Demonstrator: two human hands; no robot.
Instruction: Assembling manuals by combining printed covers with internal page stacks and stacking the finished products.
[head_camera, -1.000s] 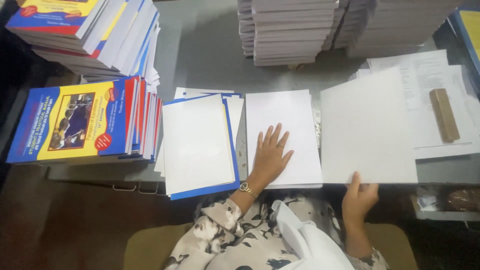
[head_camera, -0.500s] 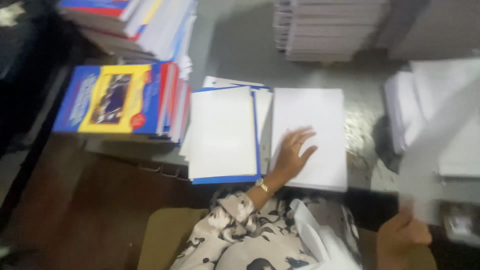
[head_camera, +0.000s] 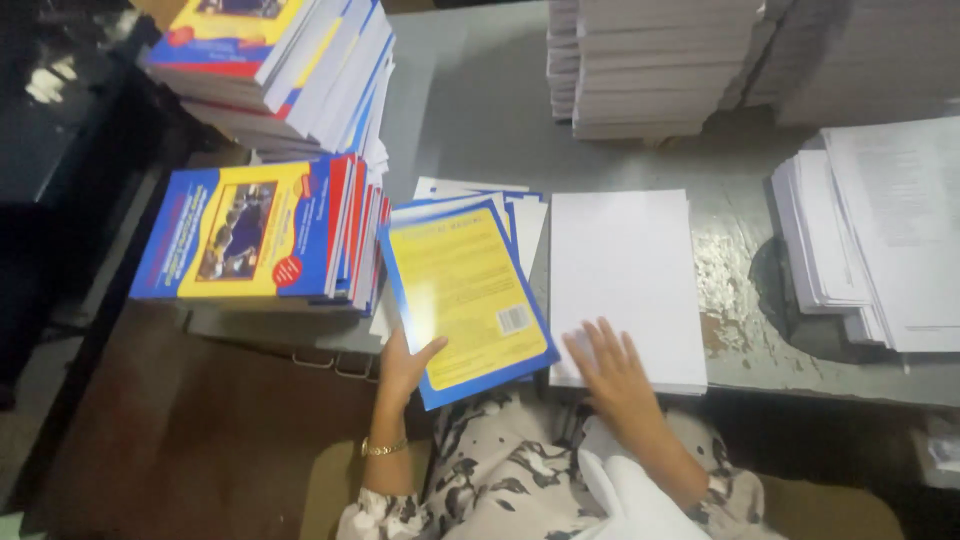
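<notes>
While the left hand (head_camera: 402, 365) pinches the lower left corner of a yellow cover sheet with a blue border (head_camera: 465, 300), thumb on top and fingers underneath, the sheet tilts up off the pile of loose covers (head_camera: 520, 215) beneath it. That is a one-corner hold on a thin, glossy sheet, so I judge it could sag, crease at the corner or slip free if it is swung quickly.

At about four o'clock from that grip, the right hand (head_camera: 615, 375) lies flat and open on the near edge of a stack of plain white pages (head_camera: 620, 275), gripping nothing. Pressing there near the table edge (head_camera: 840, 385) could push the top leaves askew or off toward the lap.

At nine to ten o'clock from the cover stands a pile of bound books with blue and yellow fronts (head_camera: 250, 235), close enough that a wide sweep of the cover might catch it. At two o'clock lie more paper piles (head_camera: 880, 230), and at twelve tall stacks of white blocks (head_camera: 650, 65).
</notes>
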